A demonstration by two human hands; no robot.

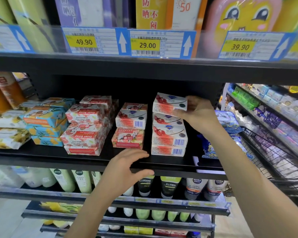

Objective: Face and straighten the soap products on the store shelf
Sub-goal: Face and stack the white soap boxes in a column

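Presently our right hand pinches the top soap box atop the tall stack, our left hand rests slack-fingered on the shelf edge just below that stack; we judge a skewed set-down could tip the unbraced stack forward.

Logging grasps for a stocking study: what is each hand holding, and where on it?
The right hand grips the top soap box by its right end. The left hand holds nothing.
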